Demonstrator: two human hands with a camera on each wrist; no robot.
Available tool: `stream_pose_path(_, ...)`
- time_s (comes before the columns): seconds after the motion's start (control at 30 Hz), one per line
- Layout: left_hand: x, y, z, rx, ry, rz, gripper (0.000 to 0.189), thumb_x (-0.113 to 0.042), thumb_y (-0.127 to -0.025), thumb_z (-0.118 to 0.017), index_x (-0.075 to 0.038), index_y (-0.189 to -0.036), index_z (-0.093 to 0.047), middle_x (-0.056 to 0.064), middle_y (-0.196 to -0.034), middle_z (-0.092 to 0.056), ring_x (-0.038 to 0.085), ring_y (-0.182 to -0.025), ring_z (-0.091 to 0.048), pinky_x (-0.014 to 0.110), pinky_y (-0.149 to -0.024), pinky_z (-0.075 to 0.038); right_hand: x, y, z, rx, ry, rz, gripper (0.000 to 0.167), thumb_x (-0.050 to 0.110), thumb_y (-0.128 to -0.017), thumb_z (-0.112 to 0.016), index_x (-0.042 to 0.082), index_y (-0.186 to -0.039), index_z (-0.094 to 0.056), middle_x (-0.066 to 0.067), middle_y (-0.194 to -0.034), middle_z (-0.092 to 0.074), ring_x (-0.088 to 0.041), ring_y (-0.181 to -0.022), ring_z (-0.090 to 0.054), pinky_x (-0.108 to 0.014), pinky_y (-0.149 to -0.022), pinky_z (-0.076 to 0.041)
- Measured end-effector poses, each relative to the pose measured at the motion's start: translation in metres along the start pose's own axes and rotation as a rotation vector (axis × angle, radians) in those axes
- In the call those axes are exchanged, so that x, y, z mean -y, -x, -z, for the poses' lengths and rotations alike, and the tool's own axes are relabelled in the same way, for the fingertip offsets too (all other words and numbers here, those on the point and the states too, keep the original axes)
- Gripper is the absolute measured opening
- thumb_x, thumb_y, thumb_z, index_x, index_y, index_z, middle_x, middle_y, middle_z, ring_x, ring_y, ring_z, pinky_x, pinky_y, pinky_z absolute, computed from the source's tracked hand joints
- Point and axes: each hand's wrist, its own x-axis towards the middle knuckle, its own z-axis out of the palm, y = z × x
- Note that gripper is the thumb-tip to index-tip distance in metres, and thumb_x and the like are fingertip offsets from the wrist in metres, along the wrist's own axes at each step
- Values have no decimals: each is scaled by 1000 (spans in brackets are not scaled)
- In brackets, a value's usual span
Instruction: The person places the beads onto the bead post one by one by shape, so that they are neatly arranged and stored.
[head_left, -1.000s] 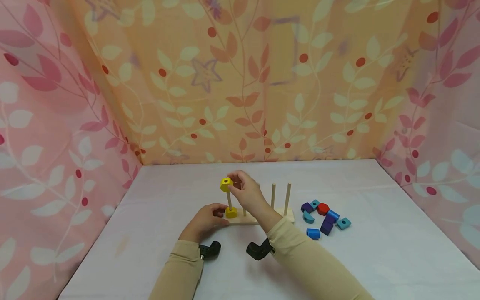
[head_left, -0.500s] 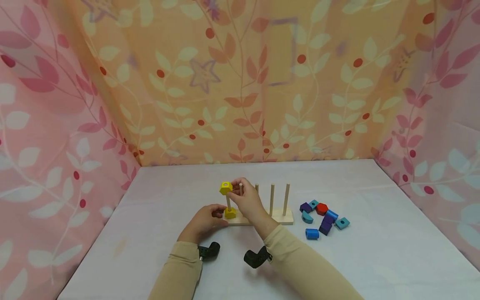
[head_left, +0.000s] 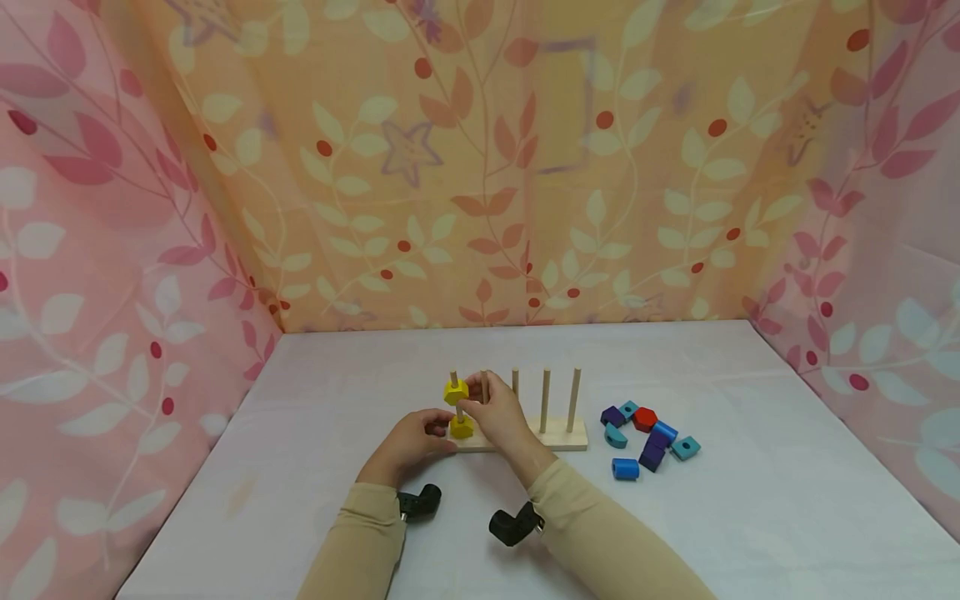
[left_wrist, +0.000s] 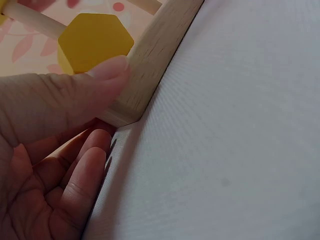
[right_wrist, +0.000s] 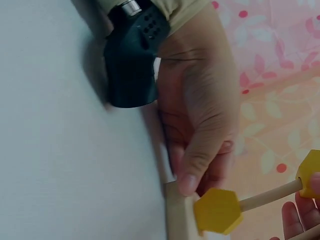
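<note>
A pale wooden peg stand (head_left: pixel 562 435) with several upright pegs sits mid-table. My left hand (head_left: pixel 407 443) grips the stand's left end; in the left wrist view its thumb (left_wrist: pixel 102 85) presses on the wooden base (left_wrist: pixel 155 55). A yellow hexagonal block (head_left: pixel 461 427) rests at the bottom of the leftmost peg. My right hand (head_left: pixel 501 418) pinches a second yellow hexagonal block (head_left: pixel 456 392) that is threaded on the same peg, above the first. The peg's tip (head_left: pixel 453 375) pokes out of its top, and bare peg (right_wrist: pixel 272 196) shows between the two blocks.
Right of the stand lie loose blocks: a red hexagon (head_left: pixel 645 418), blue cylinders such as one near the front (head_left: pixel 626 469), purple blocks (head_left: pixel 652 455) and teal pieces (head_left: pixel 686 447). Black wrist cameras (head_left: pixel 513 527) hang under both wrists. Patterned curtains (head_left: pixel 480 167) enclose the table.
My right hand has lowered the upper yellow block from the top of the leftmost peg to partway down it. The left hand keeps its grip on the stand.
</note>
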Motion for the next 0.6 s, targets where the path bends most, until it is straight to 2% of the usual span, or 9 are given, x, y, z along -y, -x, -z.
stream_pose_path(0.2,2,-3,1,2,-10,-38,52,-25,-65,-82,-14,-112,-62,0,-96,-60,18,-91,-53,38,-83,-43,-19,0,-2,6,59,-21,22,5,-80,-67,5,-100,-57,-7,-96,-62,-22,-94,-60,-35,-84,-47)
stream_pose_path(0.4,2,-3,1,-3,-8,-54,52,-24,-65,-82,-13,-112,-62,0,-96,-60,17,-89,-52,38,-83,-42,-34,1,-4,17,72,-41,22,3,-80,-67,4,-99,-56,-8,-94,-62,-20,-89,-59,-35,-82,-48)
stream_pose_path(0.6,3,-1,1,-6,-17,-44,52,-25,-65,-82,-14,-112,-63,-1,-97,-60,17,-90,-53,39,-84,-42,-43,2,-6,32,69,-32,22,1,-81,-65,3,-100,-55,-9,-97,-61,-21,-91,-59,-36,-84,-47)
